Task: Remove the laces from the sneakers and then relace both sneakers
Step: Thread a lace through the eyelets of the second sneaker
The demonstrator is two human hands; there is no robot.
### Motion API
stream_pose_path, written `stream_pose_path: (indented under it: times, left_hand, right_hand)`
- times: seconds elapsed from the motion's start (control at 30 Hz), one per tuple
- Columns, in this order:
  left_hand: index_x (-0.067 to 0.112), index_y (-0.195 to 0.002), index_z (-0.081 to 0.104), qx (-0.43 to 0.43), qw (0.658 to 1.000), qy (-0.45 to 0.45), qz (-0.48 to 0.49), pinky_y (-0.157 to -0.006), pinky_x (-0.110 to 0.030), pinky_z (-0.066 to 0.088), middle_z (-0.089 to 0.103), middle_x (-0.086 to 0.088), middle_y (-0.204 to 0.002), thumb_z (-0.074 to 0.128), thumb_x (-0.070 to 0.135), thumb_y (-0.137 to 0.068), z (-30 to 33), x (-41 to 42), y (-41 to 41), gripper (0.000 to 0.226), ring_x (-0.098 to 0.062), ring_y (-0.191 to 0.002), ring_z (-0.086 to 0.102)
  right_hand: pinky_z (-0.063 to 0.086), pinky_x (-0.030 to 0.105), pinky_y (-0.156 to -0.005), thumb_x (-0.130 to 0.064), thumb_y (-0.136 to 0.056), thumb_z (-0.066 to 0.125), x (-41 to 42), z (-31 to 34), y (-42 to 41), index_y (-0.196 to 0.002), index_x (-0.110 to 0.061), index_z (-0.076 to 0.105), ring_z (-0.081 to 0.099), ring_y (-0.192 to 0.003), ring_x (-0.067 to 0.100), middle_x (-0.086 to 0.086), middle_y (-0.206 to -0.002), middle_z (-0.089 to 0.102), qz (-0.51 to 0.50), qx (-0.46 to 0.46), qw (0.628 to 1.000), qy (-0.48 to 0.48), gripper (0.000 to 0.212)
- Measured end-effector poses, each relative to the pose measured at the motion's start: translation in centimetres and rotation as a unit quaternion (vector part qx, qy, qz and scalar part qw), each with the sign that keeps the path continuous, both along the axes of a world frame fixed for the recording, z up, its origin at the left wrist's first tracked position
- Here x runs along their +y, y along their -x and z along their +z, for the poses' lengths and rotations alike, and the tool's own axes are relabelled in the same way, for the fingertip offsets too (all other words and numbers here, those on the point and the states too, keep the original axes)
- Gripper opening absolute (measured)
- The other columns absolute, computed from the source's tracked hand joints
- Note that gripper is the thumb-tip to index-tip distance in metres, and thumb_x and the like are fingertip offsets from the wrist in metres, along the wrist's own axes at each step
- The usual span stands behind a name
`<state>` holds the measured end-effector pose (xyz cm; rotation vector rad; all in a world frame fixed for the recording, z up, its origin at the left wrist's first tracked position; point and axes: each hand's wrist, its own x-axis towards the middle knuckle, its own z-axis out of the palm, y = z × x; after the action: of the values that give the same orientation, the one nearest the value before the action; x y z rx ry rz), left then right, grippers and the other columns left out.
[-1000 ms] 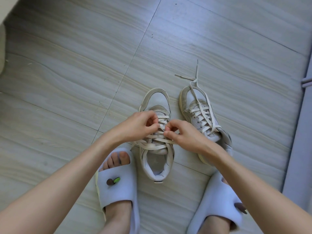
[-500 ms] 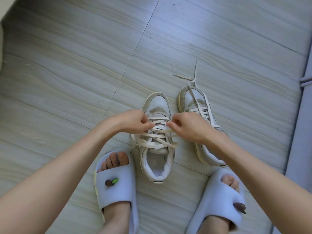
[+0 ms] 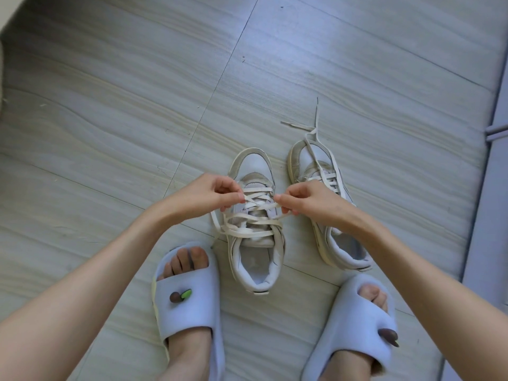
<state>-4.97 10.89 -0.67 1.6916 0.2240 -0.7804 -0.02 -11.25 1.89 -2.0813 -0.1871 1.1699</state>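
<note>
On floor between slippered feet, left sneaker (image 3: 254, 215) toe far, lace (image 3: 255, 213) slack across eyelets. Left hand (image 3: 204, 195) and right hand (image 3: 308, 199) each pinch lace strand at sides. Right sneaker (image 3: 327, 204) just beside, laced, ends trailing far. Advice: draw one crossing at a time, evenly, avoid snagging.

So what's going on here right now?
A person is working the lace on the left sneaker with both hands. The left hand and right hand each pinch a strand over its loosened crossings. The right sneaker stands beside it, laced, its lace ends trailing on the floor.
</note>
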Motion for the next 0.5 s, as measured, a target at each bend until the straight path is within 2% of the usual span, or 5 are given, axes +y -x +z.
stream_pose_path:
  times: [0.1,0.17,0.3,0.4,0.5]
  left_hand:
    - [0.018,-0.081,0.068,0.001,1.0,0.015,0.001,-0.058,-0.008,0.04,0.064,0.008,-0.063,0.061,0.022,-0.089,0.61,-0.29,-0.25,0.011,0.0,-0.059,0.054]
    - [0.015,-0.084,0.067,0.004,0.999,0.032,0.019,-0.058,-0.011,0.042,0.066,0.003,-0.064,0.06,0.022,-0.09,0.74,-0.51,-0.21,0.011,-0.002,-0.061,0.056]
    - [0.012,-0.084,0.068,0.007,1.0,-0.013,0.023,-0.05,-0.008,0.035,0.058,0.007,-0.051,0.06,0.02,-0.09,0.76,-0.03,-0.04,0.012,0.002,-0.049,0.049]
    - [0.009,-0.085,0.068,0.025,0.999,-0.021,0.014,-0.047,-0.007,0.034,0.057,0.008,-0.048,0.061,0.018,-0.09,0.89,0.14,-0.04,0.012,0.002,-0.045,0.047]
    - [0.011,-0.085,0.068,0.055,0.998,-0.028,0.016,-0.049,-0.012,0.038,0.059,0.008,-0.055,0.059,0.024,-0.091,0.88,-0.19,-0.39,0.016,-0.001,-0.051,0.053]
  right_hand:
    - [0.045,0.026,-0.078,-0.045,-0.09,0.055,0.35,0.33,-0.02,-0.064,-0.023,0.065,0.06,-0.078,0.002,-0.014,-0.069,0.066,-0.05,0.049,0.994,-0.079,0.035]
    - [0.047,0.029,-0.081,-0.04,-0.091,0.056,0.64,0.31,0.12,-0.065,-0.021,0.063,0.062,-0.076,0.006,-0.01,-0.067,0.065,-0.06,0.051,0.992,-0.097,0.033]
    - [0.033,0.018,-0.056,-0.041,-0.09,0.056,0.45,0.37,-0.44,-0.065,-0.022,0.059,0.04,-0.047,0.0,-0.016,-0.045,0.045,-0.009,-0.04,0.999,-0.013,0.032]
    - [0.028,0.012,-0.045,-0.042,-0.091,0.056,0.33,0.82,-0.82,-0.065,-0.021,0.06,0.034,-0.041,0.001,-0.016,-0.039,0.04,0.019,-0.06,0.998,0.003,0.033]
    - [0.026,0.011,-0.04,-0.041,-0.093,0.053,0.95,0.91,-0.69,-0.061,-0.023,0.059,0.035,-0.036,0.002,-0.018,-0.036,0.044,0.018,-0.071,0.997,0.009,0.037]
